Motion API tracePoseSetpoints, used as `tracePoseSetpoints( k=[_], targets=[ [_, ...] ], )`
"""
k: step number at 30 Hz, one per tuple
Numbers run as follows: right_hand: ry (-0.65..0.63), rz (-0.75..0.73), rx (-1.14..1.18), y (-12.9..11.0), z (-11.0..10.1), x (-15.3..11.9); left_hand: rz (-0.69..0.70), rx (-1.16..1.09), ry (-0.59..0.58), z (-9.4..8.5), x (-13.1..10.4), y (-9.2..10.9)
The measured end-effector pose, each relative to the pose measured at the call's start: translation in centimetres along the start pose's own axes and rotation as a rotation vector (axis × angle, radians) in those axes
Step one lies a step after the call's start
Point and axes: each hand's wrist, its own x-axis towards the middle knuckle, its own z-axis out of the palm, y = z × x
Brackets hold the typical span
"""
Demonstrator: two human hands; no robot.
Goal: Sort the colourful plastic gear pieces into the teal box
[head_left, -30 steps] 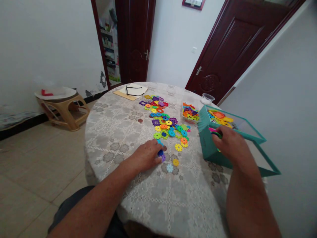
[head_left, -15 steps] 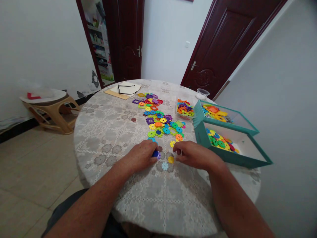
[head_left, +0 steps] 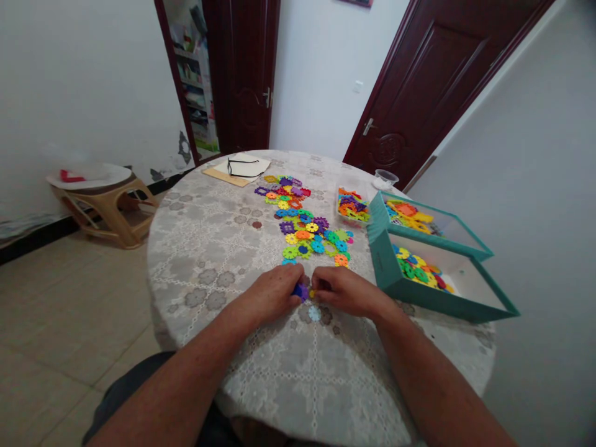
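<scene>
My left hand [head_left: 274, 290] is closed on a dark blue and purple snowflake-disc piece [head_left: 304, 292], notched at its rim, close above the tablecloth. Facing it, my right hand [head_left: 342, 289] pinches a small yellow snowflake disc [head_left: 312, 293], its edge right beside the purple one; whether the two touch I cannot tell. A pale blue disc [head_left: 315, 313] lies flat just nearer to me. Beyond my fingers spreads a group of joined or overlapping colourful discs [head_left: 302, 234], with an orange disc [head_left: 341, 260] at its near right. The fingertips are partly hidden.
Two teal-edged box halves [head_left: 447, 301] holding loose pieces stand on the right. Behind them are a clear tub of pieces [head_left: 352, 208] and a clear bowl [head_left: 386, 179]. Eyeglasses [head_left: 244, 169] lie on papers at the far left of the round table [head_left: 186, 254]. A stool [head_left: 109, 208] stands left.
My right hand has moved left to my left hand and now pinches the yellow disc, which was lying on the cloth. My left hand keeps its blue and purple piece. The view has shifted slightly.
</scene>
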Motion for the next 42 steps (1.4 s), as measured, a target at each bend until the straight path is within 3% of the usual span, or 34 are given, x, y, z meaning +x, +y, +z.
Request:
tracePoseSetpoints(
  k=[6,12,16,26,30,33,36,42],
  targets=[
    [0.036,0.02,0.341,1.4,1.7,1.4,-0.028,-0.023,-0.008,0.0,0.0,-0.6],
    [-0.027,0.074,0.445,2.1,2.0,1.7,-0.044,-0.046,-0.011,-0.2,-0.2,-0.7],
    [-0.068,0.05,0.393,1.5,2.2,1.6,-0.015,-0.049,-0.004,-0.1,-0.1,-0.6],
    [-0.002,-0.008,0.191,0.3,2.3,1.3,0.071,-0.064,-0.02,0.3,0.2,-0.9],
    [0.059,-0.029,0.072,0.0,2.4,1.3,0.127,-0.103,-0.012,-0.4,0.1,-0.9],
    [0.104,0.045,0.121,0.5,2.3,1.3,0.056,-0.088,-0.001,-1.3,-0.3,-1.0],
    [0.072,0.102,0.195,1.1,1.5,1.1,0.004,-0.046,-0.021,-1.6,-0.9,-0.8],
    [0.058,0.074,0.01,1.7,-2.0,-0.5,0.131,0.025,-0.063,-0.2,-1.3,0.4]
  ],
)
